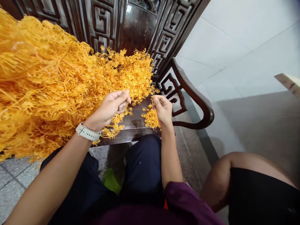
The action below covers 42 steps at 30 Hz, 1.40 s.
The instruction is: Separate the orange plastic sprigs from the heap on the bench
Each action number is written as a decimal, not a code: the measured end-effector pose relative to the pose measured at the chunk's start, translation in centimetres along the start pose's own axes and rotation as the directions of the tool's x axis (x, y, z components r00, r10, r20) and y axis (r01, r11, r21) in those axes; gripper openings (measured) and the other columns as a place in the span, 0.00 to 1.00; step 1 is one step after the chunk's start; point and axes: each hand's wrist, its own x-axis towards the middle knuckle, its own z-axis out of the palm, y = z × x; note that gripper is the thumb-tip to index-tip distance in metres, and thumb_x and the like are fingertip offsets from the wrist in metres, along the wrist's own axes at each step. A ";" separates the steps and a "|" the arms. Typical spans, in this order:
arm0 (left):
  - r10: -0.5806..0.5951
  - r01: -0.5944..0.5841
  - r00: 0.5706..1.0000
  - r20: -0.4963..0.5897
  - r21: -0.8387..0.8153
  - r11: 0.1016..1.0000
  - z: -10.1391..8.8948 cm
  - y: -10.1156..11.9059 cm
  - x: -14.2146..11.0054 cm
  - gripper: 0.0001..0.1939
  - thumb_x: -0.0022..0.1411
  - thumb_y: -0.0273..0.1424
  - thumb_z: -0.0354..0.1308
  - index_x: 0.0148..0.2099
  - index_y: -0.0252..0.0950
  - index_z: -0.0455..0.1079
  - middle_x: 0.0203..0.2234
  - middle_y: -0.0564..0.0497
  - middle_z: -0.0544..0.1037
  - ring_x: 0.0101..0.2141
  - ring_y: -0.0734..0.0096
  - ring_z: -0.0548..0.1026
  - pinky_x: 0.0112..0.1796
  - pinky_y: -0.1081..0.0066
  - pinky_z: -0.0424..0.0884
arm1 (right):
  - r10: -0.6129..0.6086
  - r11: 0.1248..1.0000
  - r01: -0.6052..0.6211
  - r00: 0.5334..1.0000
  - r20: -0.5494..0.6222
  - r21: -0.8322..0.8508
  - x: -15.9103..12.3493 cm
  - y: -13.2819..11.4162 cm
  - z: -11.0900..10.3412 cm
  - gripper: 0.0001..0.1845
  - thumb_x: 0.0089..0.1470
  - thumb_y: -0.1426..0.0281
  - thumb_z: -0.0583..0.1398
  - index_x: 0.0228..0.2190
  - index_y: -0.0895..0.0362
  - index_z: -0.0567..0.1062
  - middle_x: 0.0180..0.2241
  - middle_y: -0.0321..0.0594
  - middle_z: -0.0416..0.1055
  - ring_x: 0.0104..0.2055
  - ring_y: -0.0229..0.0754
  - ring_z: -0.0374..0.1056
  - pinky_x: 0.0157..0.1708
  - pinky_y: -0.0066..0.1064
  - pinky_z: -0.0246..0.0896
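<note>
A heap of orange plastic sprigs (47, 87) covers a carved wooden bench (134, 123); the left hand (110, 107) pinches one sprig at the heap's edge, the right hand (162, 109) closes on another above a small loose pile (150, 118). Separating them cleanly probably calls for gripping near the stems. No container is visible.

- Two hands at work: the left hand (112, 107) and the right hand (162, 110).
- One white watch (87, 132), on the left wrist.
- One big heap of yellow plastic sprigs (47, 81); the pieces in it are far too many and too tangled to count.
- One small clump of yellow sprigs (151, 118), lying just by the right hand.
- One dark carved wooden chair (187, 90).
- One bare knee of a second person (222, 175), at the right.
</note>
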 end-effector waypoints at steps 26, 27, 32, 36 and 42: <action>0.038 -0.100 0.970 -0.239 -0.252 0.962 0.2 -0.5 0.4 0.17 0.73 0.44 0.63 0.39 0.36 0.75 0.36 0.48 0.83 0.40 0.73 0.82 0.48 0.71 0.78 | -0.264 0.965 0.255 0.930 0.255 0.070 -5.0 -8.4 6.6 0.13 0.60 0.58 0.70 0.41 0.53 0.79 0.36 0.37 0.75 0.36 0.42 0.69 0.41 0.37 0.66; 0.046 -0.107 0.966 -0.255 -0.229 0.968 0.3 -0.4 0.3 0.17 0.73 0.45 0.63 0.39 0.36 0.75 0.36 0.48 0.83 0.39 0.72 0.82 0.47 0.71 0.78 | -0.270 0.963 0.262 0.929 0.252 0.063 -5.2 -8.3 7.1 0.12 0.61 0.58 0.70 0.39 0.53 0.79 0.35 0.37 0.75 0.36 0.41 0.69 0.42 0.37 0.66; 0.099 -0.091 0.961 -0.259 0.045 0.995 0.3 -0.6 0.4 0.22 0.73 0.51 0.59 0.40 0.36 0.76 0.30 0.49 0.80 0.28 0.73 0.77 0.32 0.72 0.72 | -0.098 0.945 0.031 0.976 0.193 0.325 -4.6 -6.4 7.2 0.12 0.63 0.58 0.67 0.38 0.53 0.77 0.32 0.36 0.74 0.32 0.40 0.67 0.36 0.35 0.66; 0.192 -0.152 0.975 -0.110 0.296 0.943 0.5 -1.1 0.4 0.24 0.72 0.52 0.60 0.35 0.35 0.76 0.30 0.50 0.77 0.29 0.74 0.72 0.32 0.73 0.67 | 0.047 0.831 -0.184 0.964 0.263 0.525 -3.9 -5.7 6.7 0.16 0.57 0.55 0.70 0.36 0.52 0.74 0.30 0.33 0.69 0.30 0.38 0.64 0.32 0.33 0.64; 0.021 -0.043 0.993 0.114 0.196 0.980 1.1 -0.5 -0.2 0.17 0.62 0.41 0.73 0.45 0.36 0.75 0.25 0.54 0.76 0.24 0.75 0.70 0.26 0.75 0.61 | 0.054 0.704 -0.319 0.915 0.400 0.634 -3.8 -5.6 6.0 0.19 0.57 0.56 0.69 0.34 0.52 0.68 0.30 0.33 0.65 0.29 0.37 0.62 0.32 0.32 0.64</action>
